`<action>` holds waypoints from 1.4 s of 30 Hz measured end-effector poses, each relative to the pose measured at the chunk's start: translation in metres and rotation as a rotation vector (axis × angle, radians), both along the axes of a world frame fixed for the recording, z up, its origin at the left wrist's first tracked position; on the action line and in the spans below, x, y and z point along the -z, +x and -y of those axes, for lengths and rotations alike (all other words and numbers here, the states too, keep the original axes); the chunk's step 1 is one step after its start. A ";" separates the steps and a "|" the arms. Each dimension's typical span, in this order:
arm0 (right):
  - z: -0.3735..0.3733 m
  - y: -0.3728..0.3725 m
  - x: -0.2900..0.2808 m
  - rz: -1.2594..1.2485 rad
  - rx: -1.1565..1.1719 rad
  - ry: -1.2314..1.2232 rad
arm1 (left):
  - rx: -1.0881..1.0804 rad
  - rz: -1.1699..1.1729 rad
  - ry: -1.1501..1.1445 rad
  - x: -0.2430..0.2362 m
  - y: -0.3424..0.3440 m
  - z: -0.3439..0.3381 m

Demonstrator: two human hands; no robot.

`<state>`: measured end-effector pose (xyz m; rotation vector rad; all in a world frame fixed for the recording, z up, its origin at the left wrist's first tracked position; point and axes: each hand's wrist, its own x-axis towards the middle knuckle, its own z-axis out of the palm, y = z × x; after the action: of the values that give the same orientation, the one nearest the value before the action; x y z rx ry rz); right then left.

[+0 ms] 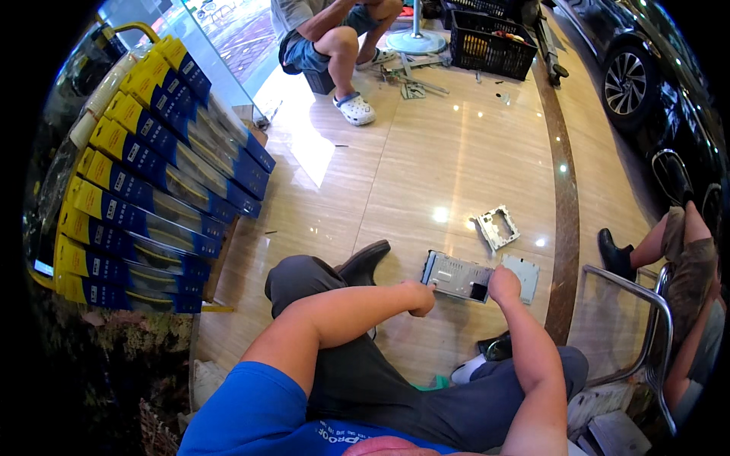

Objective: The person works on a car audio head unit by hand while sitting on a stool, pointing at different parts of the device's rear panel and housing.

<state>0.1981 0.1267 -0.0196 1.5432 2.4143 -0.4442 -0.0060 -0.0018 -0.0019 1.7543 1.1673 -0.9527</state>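
Note:
A flat metal box that looks like a car stereo (458,275) is between my hands, low over the tiled floor, its dark front strip toward the left. My left hand (420,299) is closed at its near left corner, with the fingertips partly hidden. Around its right end, my right hand (505,285) is closed, beside a dark square opening in the casing. A thin grey metal plate (527,275) lies just beyond my right hand. Farther off on the floor rests a pale rectangular frame (498,229) with a cut-out middle.
At left stands a rack of blue-and-yellow packages (144,182). Another person (334,45) squats at the far side near scattered metal scraps (414,82) and a black crate (493,44). On the right are a metal-framed chair (646,292), a seated person's leg and a dark car (654,68).

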 end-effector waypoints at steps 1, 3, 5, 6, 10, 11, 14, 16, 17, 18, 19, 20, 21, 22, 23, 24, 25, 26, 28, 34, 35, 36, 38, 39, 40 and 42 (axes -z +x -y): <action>0.001 0.001 0.001 -0.018 0.007 -0.005 | 0.018 0.006 0.008 0.004 0.001 0.002; 0.000 0.010 0.000 -0.046 0.037 -0.019 | 0.056 0.013 0.032 0.008 0.004 0.002; -0.004 0.021 0.000 -0.089 0.077 -0.028 | -0.082 0.040 0.050 0.006 0.008 -0.002; -0.007 0.013 -0.004 -0.128 0.071 -0.030 | -0.092 0.065 0.138 0.021 -0.005 0.005; -0.015 -0.008 -0.026 -0.230 0.157 -0.035 | 0.180 0.129 0.114 0.039 -0.039 0.009; -0.019 0.009 -0.026 -0.237 0.086 -0.003 | 0.107 0.109 0.096 0.009 -0.026 0.001; -0.018 0.023 -0.036 -0.200 0.078 -0.022 | 0.024 0.105 0.107 -0.010 -0.021 0.005; -0.017 0.036 -0.048 -0.336 0.007 0.040 | 0.016 0.073 0.092 -0.012 -0.012 0.000; -0.015 0.037 -0.063 -0.328 0.017 0.037 | 0.024 0.082 0.087 -0.016 -0.012 -0.002; -0.010 0.038 -0.077 -0.289 -0.022 0.010 | 0.009 0.071 0.086 -0.016 -0.010 -0.001; -0.007 0.039 -0.088 -0.252 -0.061 -0.018 | -0.006 0.058 0.085 -0.017 -0.009 0.000; -0.009 0.043 -0.093 -0.234 -0.113 -0.003 | 0.004 0.050 0.080 -0.018 -0.006 -0.003; -0.007 0.046 -0.099 -0.231 -0.104 -0.007 | 0.012 0.054 0.075 -0.019 -0.004 -0.003; -0.004 0.049 -0.104 -0.233 -0.108 0.032 | 0.009 0.056 0.072 -0.019 -0.003 -0.004; -0.003 0.048 -0.109 -0.238 -0.116 0.073 | 0.002 0.055 0.071 -0.019 -0.005 -0.004; -0.002 0.049 -0.111 -0.239 -0.111 0.071 | 0.007 0.054 0.069 -0.017 -0.006 -0.005; -0.001 0.050 -0.112 -0.294 -0.123 0.093 | -0.003 0.056 0.071 -0.016 -0.007 -0.006; 0.001 0.051 -0.113 -0.347 -0.132 0.113 | -0.009 0.060 0.071 -0.017 -0.005 -0.007; 0.001 0.049 -0.116 -0.329 -0.126 0.095 | 0.002 0.056 0.072 -0.017 -0.003 -0.008; -0.009 0.038 -0.136 -0.206 -0.042 -0.071 | 0.001 0.054 0.085 -0.025 -0.003 -0.008; -0.010 0.038 -0.138 -0.226 -0.011 -0.051 | -0.012 0.058 0.086 -0.027 -0.004 -0.008; -0.010 0.039 -0.136 -0.218 -0.016 -0.052 | -0.018 0.066 0.086 -0.028 -0.003 -0.008; -0.012 0.039 -0.125 -0.314 -0.136 0.032 | -0.031 0.064 0.084 -0.029 -0.005 -0.006; -0.013 0.041 -0.116 -0.305 -0.141 0.029 | -0.037 0.072 0.083 -0.027 -0.005 -0.006; -0.014 0.041 -0.106 -0.320 -0.161 0.027 | -0.013 0.073 0.088 -0.024 -0.006 -0.007; -0.013 0.038 -0.098 -0.330 -0.189 0.017 | 0.000 0.079 0.087 -0.022 -0.006 -0.007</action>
<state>0.2361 0.1396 0.0780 1.3164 2.7850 -0.6870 -0.0117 0.0047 0.0204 1.8439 1.1736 -0.8362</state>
